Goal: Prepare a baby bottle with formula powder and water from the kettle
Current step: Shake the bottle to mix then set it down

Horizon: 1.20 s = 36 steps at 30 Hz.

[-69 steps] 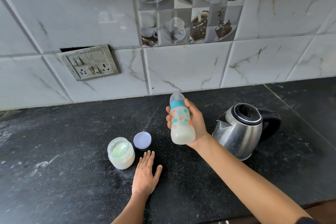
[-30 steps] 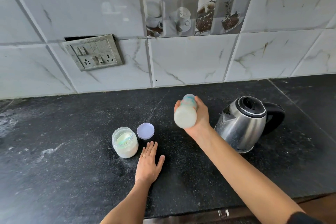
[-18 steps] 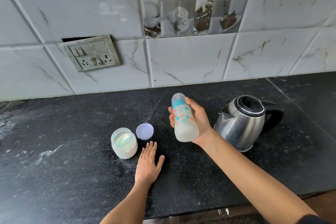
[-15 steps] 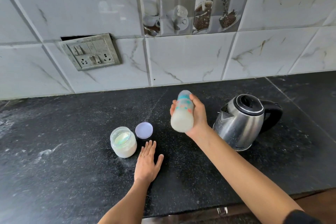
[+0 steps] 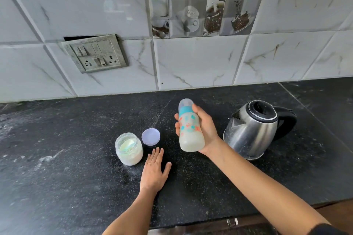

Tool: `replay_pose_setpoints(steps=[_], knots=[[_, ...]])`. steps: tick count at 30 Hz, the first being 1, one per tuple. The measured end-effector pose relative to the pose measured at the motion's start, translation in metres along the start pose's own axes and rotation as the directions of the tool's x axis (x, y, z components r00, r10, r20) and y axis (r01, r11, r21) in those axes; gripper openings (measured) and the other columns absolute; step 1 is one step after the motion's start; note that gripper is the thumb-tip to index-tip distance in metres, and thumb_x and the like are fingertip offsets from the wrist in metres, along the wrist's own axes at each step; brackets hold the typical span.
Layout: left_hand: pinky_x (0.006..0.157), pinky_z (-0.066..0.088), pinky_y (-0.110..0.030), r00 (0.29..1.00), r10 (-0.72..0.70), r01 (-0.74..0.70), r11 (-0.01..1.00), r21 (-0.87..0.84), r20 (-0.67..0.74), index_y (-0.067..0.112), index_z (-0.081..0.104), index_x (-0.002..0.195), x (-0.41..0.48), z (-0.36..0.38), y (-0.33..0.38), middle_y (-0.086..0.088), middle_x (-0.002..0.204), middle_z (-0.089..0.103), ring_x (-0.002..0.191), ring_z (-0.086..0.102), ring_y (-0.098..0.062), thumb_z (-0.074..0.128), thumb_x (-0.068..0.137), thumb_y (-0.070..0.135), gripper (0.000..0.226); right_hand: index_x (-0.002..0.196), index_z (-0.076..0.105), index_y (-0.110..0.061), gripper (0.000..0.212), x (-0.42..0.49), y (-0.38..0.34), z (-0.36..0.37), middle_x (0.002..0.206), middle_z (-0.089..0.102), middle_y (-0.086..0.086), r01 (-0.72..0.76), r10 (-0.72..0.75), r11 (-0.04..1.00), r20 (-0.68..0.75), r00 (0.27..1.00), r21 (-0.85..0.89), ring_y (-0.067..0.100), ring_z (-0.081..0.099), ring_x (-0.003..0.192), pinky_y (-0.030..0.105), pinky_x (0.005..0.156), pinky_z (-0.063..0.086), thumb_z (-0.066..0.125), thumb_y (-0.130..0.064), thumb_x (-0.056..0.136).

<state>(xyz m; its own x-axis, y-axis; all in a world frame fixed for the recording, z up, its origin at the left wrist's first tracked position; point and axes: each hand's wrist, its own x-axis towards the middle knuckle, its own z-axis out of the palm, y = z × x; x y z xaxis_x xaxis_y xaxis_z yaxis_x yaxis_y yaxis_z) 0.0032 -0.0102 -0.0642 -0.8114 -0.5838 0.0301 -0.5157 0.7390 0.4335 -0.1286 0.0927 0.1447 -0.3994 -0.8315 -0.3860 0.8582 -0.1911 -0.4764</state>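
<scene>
Black counter | right hand wrapped round bottle, midway | left hand flat, holding nothing | light, smooth, likely slippery.

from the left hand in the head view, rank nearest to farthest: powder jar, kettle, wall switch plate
1. powder jar, just left of the fingers of the left hand
2. kettle, off to the right
3. switch plate, up on the wall, back left
</scene>
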Motion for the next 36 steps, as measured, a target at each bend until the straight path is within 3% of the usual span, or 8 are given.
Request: replay_pose_setpoints(steps=[4, 9, 13, 17, 22, 26, 30, 36], knots=[[0.114, -0.009, -0.022, 1.000, 0.003, -0.003, 1.000, 0.007, -0.001, 0.016, 0.014, 0.150, -0.001, 0.000, 0.000, 0.001, 0.158, 0.010, 0.140, -0.006, -0.002, 0.033, 0.097, 0.049, 0.065, 0.090, 0.054, -0.002, 0.035, 0.006, -0.009, 0.011, 0.077, 0.055, 0.013, 0.132, -0.097, 0.956, -0.143, 0.985, 0.262, 0.022, 0.058, 0.060, 0.027, 0.051, 0.056, 0.053, -0.037, 0.091], [0.113, -0.010, -0.021, 1.000, 0.000, 0.000, 1.000, 0.002, -0.002, 0.016, 0.014, 0.150, -0.001, -0.001, 0.000, 0.002, 0.158, 0.010, 0.137, -0.008, 0.000, 0.033, 0.097, 0.049, 0.065, 0.095, 0.060, -0.004, 0.036, -0.001, 0.000, 0.008, 0.080, 0.062, 0.011, -0.021, 0.021, 0.999, -0.004, 1.000, -0.047, 0.021, 0.060, 0.061, 0.027, 0.054, 0.055, 0.050, -0.039, 0.091], [0.113, -0.011, -0.021, 1.000, 0.004, -0.004, 1.000, 0.004, 0.008, 0.016, 0.012, 0.150, -0.001, -0.001, 0.001, 0.001, 0.158, 0.009, 0.136, -0.009, 0.001, 0.032, 0.097, 0.049, 0.065, 0.093, 0.055, -0.001, 0.036, 0.010, -0.005, 0.008, 0.077, 0.057, 0.014, 0.113, -0.068, 0.954, -0.167, 0.984, 0.277, 0.023, 0.060, 0.059, 0.027, 0.051, 0.056, 0.056, -0.037, 0.090], [0.112, -0.012, -0.020, 1.000, -0.002, 0.002, 1.000, 0.001, 0.005, 0.016, 0.013, 0.150, -0.001, -0.001, 0.000, 0.002, 0.158, 0.010, 0.137, -0.009, 0.000, 0.033, 0.097, 0.049, 0.065, 0.099, 0.058, -0.004, 0.036, 0.003, 0.005, 0.004, 0.082, 0.062, 0.011, -0.031, 0.032, 0.998, 0.002, 0.999, -0.061, 0.021, 0.062, 0.059, 0.027, 0.055, 0.055, 0.053, -0.038, 0.088], [0.113, -0.011, -0.020, 1.000, 0.008, -0.008, 1.000, -0.004, -0.002, 0.015, 0.015, 0.150, -0.001, -0.001, 0.001, 0.000, 0.158, 0.011, 0.138, -0.007, -0.001, 0.034, 0.097, 0.048, 0.065, 0.097, 0.054, -0.002, 0.039, 0.011, -0.002, 0.014, 0.076, 0.058, 0.013, 0.120, -0.078, 0.967, -0.184, 0.980, 0.226, 0.022, 0.060, 0.058, 0.027, 0.052, 0.056, 0.055, -0.040, 0.090], [0.112, -0.011, -0.020, 1.000, 0.004, -0.004, 1.000, -0.007, -0.008, 0.015, 0.015, 0.150, -0.001, -0.002, 0.000, 0.000, 0.158, 0.012, 0.138, -0.006, -0.001, 0.034, 0.097, 0.048, 0.065, 0.100, 0.059, -0.003, 0.039, 0.008, 0.003, 0.008, 0.077, 0.063, 0.012, -0.025, 0.018, 0.998, -0.117, 0.993, -0.060, 0.023, 0.063, 0.061, 0.029, 0.058, 0.056, 0.058, -0.040, 0.087], [0.113, -0.010, -0.020, 1.000, 0.011, -0.011, 1.000, 0.003, -0.003, 0.016, 0.014, 0.150, -0.002, -0.001, 0.001, 0.001, 0.158, 0.011, 0.136, -0.008, 0.001, 0.033, 0.097, 0.048, 0.065, 0.105, 0.054, -0.006, 0.040, 0.017, -0.006, 0.011, 0.073, 0.058, 0.011, 0.117, -0.095, 0.992, -0.304, 0.948, 0.054, 0.022, 0.060, 0.057, 0.030, 0.056, 0.053, 0.056, -0.042, 0.089], [0.113, -0.011, -0.020, 1.000, 0.003, -0.003, 1.000, 0.001, 0.000, 0.016, 0.014, 0.150, -0.001, -0.002, 0.000, 0.001, 0.158, 0.010, 0.136, -0.009, 0.001, 0.033, 0.097, 0.049, 0.065, 0.100, 0.057, -0.002, 0.038, 0.006, -0.004, 0.013, 0.078, 0.062, 0.014, 0.004, -0.001, 1.000, -0.122, 0.993, 0.028, 0.023, 0.063, 0.060, 0.028, 0.058, 0.056, 0.058, -0.038, 0.088]])
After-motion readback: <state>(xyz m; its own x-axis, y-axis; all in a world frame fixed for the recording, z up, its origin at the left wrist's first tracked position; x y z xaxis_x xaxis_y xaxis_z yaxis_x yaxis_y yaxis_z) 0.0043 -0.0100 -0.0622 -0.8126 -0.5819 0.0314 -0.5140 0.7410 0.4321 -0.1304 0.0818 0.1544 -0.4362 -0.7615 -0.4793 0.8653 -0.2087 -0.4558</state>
